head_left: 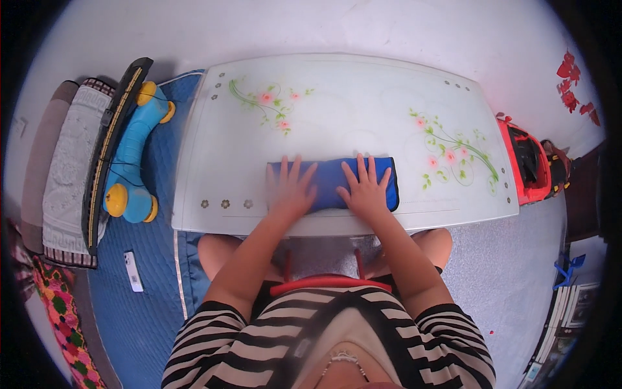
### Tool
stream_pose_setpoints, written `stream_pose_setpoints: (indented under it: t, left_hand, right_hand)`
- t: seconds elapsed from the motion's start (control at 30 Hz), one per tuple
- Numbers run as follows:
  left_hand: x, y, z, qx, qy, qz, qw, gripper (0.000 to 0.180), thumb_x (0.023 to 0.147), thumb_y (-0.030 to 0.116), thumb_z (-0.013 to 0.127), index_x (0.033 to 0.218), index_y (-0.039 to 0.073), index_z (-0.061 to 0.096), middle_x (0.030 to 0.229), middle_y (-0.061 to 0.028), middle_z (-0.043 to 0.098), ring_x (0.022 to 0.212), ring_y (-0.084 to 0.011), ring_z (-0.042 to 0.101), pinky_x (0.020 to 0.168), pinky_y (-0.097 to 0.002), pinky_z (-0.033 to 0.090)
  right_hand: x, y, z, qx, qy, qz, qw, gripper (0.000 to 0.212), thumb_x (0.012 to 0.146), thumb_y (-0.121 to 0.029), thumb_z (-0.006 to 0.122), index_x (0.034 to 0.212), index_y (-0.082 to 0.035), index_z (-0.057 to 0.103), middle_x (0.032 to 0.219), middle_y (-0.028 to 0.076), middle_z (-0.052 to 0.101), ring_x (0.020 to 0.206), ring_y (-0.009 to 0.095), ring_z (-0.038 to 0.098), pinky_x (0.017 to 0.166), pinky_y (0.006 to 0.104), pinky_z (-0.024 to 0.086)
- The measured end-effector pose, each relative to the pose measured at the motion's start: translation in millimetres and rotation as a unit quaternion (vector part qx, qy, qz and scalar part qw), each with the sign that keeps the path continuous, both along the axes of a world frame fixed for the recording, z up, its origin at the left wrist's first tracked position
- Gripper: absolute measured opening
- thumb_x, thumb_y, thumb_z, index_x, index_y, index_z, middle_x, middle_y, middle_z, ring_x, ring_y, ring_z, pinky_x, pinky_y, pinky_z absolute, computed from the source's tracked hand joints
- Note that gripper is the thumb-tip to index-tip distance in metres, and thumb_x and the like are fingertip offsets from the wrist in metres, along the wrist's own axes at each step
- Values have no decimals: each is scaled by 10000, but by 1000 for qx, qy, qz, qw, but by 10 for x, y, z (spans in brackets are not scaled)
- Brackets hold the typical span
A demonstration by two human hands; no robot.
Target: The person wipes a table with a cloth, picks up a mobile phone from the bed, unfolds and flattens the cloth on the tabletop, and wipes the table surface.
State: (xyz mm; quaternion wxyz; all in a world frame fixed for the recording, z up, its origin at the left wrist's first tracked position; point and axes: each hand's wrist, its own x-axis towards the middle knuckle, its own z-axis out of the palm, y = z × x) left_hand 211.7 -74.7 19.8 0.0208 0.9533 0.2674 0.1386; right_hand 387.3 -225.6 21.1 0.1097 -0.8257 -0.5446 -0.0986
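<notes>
A flat blue fabric piece with a black bound edge (pixel 332 188), folded into a rectangle, lies on the white flower-printed table (pixel 350 97) near its front edge. My left hand (pixel 293 190) rests palm down over its left end, fingers spread and a little smeared by motion. On its right part, my right hand (pixel 367 189) lies flat with fingers apart. Neither hand grips the fabric. What kind of item it is cannot be told, since the hands cover much of it.
Left of the table, a blue quilted bed (pixel 162 272) holds a white phone (pixel 133 271), a blue and yellow toy (pixel 137 155), a long black keyboard-like instrument (pixel 116 142) and folded bedding (pixel 71 162). A red toy car (pixel 528 162) stands beside the table's right edge. A red seat (pixel 330 281) is under me.
</notes>
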Motion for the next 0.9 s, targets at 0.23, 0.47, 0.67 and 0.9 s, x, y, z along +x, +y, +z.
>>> stream_pose_setpoints:
  t: [0.23,0.47,0.67,0.9]
  left_hand:
    - [281,308,-12,22,0,10,1000,556,987,431,533,1524,319,437,1643,-122,292,1510,-415,227,1162,-722,104]
    - [577,637,4,19,0,24,1000,551,994,443,521,1524,319,437,1633,-115,315,1514,-403,224,1163,-720,113]
    - [830,920,7,12,24,39,999,538,1007,458,496,1526,330,433,1639,-101,313,1509,-400,247,1170,-706,121]
    - [1099,1248,6,7,45,54,997,536,1017,482,462,1535,353,415,1651,-86,298,1514,-390,248,1182,-688,125]
  right_hand:
    - [243,351,-51,45,-33,-1,998,629,913,-515,642,1447,-200,536,1587,187,354,1478,429,287,1040,824,190]
    - [443,723,84,-54,5,-47,997,635,993,-570,497,1537,-249,426,1638,165,290,1530,387,200,1100,786,122]
    - [655,1016,110,-43,11,-54,998,636,990,-572,486,1536,-248,434,1647,132,286,1534,373,192,1112,783,95]
    - [913,1323,88,-88,14,-72,993,645,1019,-612,397,1575,-288,358,1673,121,229,1550,356,159,1149,740,89]
